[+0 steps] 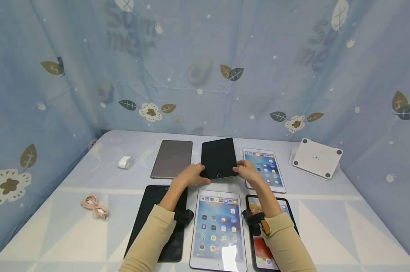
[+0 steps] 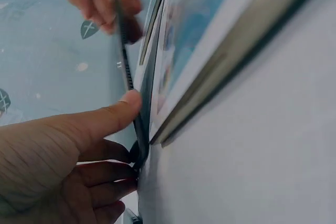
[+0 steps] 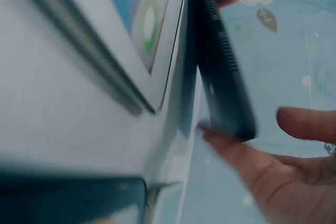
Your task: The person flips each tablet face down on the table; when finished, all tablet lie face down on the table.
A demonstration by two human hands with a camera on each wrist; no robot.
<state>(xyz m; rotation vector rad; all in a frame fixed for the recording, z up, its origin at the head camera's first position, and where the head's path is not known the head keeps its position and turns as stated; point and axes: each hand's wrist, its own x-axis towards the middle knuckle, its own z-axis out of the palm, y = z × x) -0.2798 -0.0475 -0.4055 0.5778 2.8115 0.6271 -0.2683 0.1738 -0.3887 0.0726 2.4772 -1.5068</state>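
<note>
A black tablet (image 1: 218, 158) with a dark screen is tilted, its near edge raised off the table, at the back middle in the head view. My left hand (image 1: 190, 174) pinches its lower left edge; in the left wrist view the thumb presses one face and the fingers curl behind. On the other side is my right hand (image 1: 247, 170). The right wrist view shows its fingers (image 3: 236, 156) reaching under the tablet's corner, the thumb lifted away from it. A white tablet (image 1: 218, 226) with a lit screen lies between my forearms.
A grey tablet (image 1: 172, 158) lies left of the tilted one, a lit white tablet (image 1: 266, 170) right. Under my forearms are a black tablet (image 1: 172, 241) and a black-framed one (image 1: 264, 251). A white stand (image 1: 317, 158), charger plug (image 1: 125, 162) and pink cable (image 1: 94, 206) lie farther out.
</note>
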